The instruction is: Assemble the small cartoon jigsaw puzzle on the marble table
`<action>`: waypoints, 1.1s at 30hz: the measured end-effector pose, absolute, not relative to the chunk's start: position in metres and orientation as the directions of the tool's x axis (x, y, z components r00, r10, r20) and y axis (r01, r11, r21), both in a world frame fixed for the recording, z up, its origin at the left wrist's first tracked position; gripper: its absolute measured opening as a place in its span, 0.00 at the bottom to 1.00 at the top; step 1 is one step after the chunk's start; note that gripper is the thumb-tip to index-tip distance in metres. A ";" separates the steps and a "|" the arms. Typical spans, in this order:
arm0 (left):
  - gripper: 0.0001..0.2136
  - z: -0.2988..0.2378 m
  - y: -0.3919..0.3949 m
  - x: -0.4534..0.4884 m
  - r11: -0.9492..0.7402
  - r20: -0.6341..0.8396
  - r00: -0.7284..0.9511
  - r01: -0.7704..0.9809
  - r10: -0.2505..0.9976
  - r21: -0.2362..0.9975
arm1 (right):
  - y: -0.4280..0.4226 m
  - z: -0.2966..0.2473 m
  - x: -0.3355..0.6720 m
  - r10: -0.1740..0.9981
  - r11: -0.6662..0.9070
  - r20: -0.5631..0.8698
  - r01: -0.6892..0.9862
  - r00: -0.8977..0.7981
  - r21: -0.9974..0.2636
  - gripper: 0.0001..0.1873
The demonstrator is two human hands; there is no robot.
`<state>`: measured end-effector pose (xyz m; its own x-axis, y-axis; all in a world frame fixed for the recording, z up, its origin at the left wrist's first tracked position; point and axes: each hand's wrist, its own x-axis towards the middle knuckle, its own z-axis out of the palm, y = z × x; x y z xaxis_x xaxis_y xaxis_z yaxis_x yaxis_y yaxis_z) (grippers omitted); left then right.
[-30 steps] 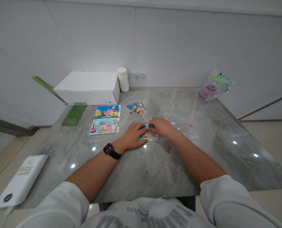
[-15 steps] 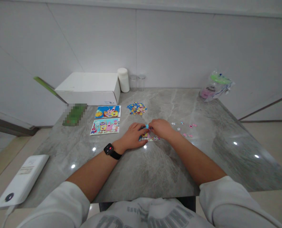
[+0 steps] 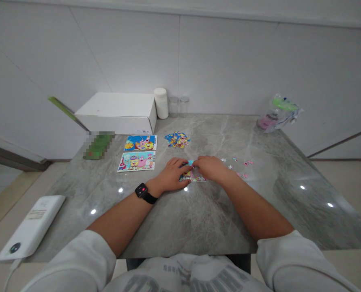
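Note:
A partly joined jigsaw puzzle (image 3: pixel 195 177) lies on the grey marbled table, largely covered by my hands. My left hand (image 3: pixel 173 175) rests over its left side with fingers stretched out and thumb apart, touching the puzzle. At the upper edge, my right hand (image 3: pixel 211 167) has its fingers pinched together on a light blue jigsaw piece (image 3: pixel 190 162), which the fingertips partly hide. Right of that hand several loose pieces (image 3: pixel 242 175) are scattered, many of them pink. Beyond my hands is a heap of mixed jigsaw pieces (image 3: pixel 177 139).
Two cartoon picture cards (image 3: pixel 137 161) lie left of the heap. Behind them stand a white box (image 3: pixel 116 113), a white bottle (image 3: pixel 161 104) and two clear jars (image 3: pixel 183 107). A bagged cup (image 3: pixel 274 115) is at the back right, a white power bank (image 3: pixel 31 227) at the front left.
The view has shifted slightly. My right fingertips have moved a little at the puzzle's upper edge, by the light blue piece. My left hand stays on the puzzle.

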<state>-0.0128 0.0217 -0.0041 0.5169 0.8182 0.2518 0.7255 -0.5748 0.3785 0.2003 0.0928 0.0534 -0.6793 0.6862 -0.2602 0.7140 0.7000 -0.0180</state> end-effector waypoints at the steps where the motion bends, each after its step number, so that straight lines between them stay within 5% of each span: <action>1: 0.25 -0.004 0.022 -0.013 -0.575 0.252 0.517 0.726 0.818 0.377 | 0.095 0.053 0.202 0.686 0.699 -0.253 0.714 -0.682 -0.029 0.17; 7: 0.25 -0.005 0.022 -0.014 -0.581 0.269 0.515 0.719 0.814 0.382 | 0.110 0.062 0.219 0.734 0.652 -0.191 0.755 -0.651 -0.071 0.17; 17: 0.25 -0.009 0.023 -0.014 -0.584 0.277 0.515 0.722 0.812 0.371 | 0.108 0.060 0.220 0.712 0.654 -0.328 0.757 -0.621 -0.013 0.15; 33: 0.24 -0.007 0.022 -0.014 -0.590 0.284 0.517 0.706 0.807 0.391 | 0.113 0.046 0.215 0.756 0.615 -0.251 0.787 -0.604 -0.041 0.16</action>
